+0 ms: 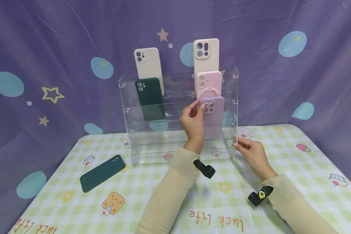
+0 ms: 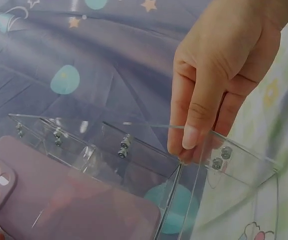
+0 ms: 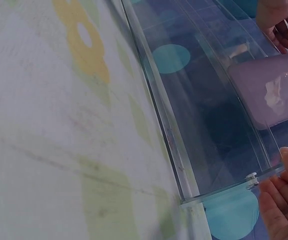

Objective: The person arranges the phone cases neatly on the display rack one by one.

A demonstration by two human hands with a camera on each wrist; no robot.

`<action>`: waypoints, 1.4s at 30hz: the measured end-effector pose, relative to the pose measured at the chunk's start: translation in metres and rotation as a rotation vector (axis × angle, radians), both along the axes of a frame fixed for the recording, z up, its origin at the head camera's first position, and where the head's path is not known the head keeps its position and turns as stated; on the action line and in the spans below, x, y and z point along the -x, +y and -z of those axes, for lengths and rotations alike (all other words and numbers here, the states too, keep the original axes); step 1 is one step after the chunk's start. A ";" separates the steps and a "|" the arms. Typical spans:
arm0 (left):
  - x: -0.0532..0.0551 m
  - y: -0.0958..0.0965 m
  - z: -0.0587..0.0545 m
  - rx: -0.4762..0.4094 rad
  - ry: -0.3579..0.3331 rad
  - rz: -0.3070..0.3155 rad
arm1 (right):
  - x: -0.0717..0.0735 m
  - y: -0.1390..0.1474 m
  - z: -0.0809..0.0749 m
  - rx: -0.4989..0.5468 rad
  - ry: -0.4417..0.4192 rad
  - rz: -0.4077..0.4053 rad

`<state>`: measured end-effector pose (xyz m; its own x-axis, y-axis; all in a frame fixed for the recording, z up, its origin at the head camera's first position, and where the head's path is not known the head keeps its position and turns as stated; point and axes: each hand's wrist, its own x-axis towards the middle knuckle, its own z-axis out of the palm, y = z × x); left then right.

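Note:
My left hand (image 1: 194, 126) pinches the upper left corner of a lilac phone case (image 1: 214, 126), by its camera cutout. That case leans upright in a lower tier of a clear acrylic rack (image 1: 178, 151). With thumb and fingers my right hand (image 1: 253, 154) pinches the rack's right side panel, plain in the left wrist view. Behind the lilac case stand a pink case (image 1: 212, 81) with a ring and a tall white case (image 1: 206, 63). On the rack's left side, a dark green case (image 1: 151, 104) stands before another white case (image 1: 150, 61).
A second dark green phone case (image 1: 102, 174) lies flat on the checked tablecloth (image 1: 152, 191), left of the rack. A purple patterned curtain (image 1: 76, 42) hangs behind the table. Metal screws (image 2: 123, 145) show on the rack's side panel.

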<state>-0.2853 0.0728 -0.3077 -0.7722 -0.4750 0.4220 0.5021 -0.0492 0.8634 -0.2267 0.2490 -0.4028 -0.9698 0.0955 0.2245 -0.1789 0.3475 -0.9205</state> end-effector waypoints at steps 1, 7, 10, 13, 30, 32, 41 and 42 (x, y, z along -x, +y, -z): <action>-0.001 -0.001 0.000 0.005 0.001 0.006 | 0.000 0.000 0.000 0.004 -0.001 0.000; -0.004 -0.016 0.004 0.075 0.050 0.057 | 0.000 0.000 -0.001 0.012 -0.015 0.005; -0.006 -0.029 0.006 0.115 0.079 0.078 | -0.001 -0.001 -0.001 -0.001 -0.020 0.007; -0.011 -0.046 0.008 0.143 0.086 0.108 | -0.001 -0.001 -0.001 -0.009 -0.017 0.006; -0.052 -0.188 0.023 0.404 -0.230 0.403 | -0.004 -0.002 -0.002 -0.037 -0.009 0.012; -0.055 -0.212 0.026 0.452 -0.248 0.425 | -0.004 -0.002 -0.001 -0.032 -0.010 0.008; -0.057 -0.302 0.047 0.599 -0.290 0.395 | -0.003 -0.001 0.000 -0.076 0.009 0.031; -0.058 -0.308 0.050 0.607 -0.309 0.379 | -0.003 -0.001 -0.001 -0.072 0.007 0.030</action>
<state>-0.2276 -0.2349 -0.3573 -0.9607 0.0901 0.2626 0.2773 0.3563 0.8923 -0.2237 0.2481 -0.4023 -0.9652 0.1078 0.2382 -0.1733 0.4183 -0.8916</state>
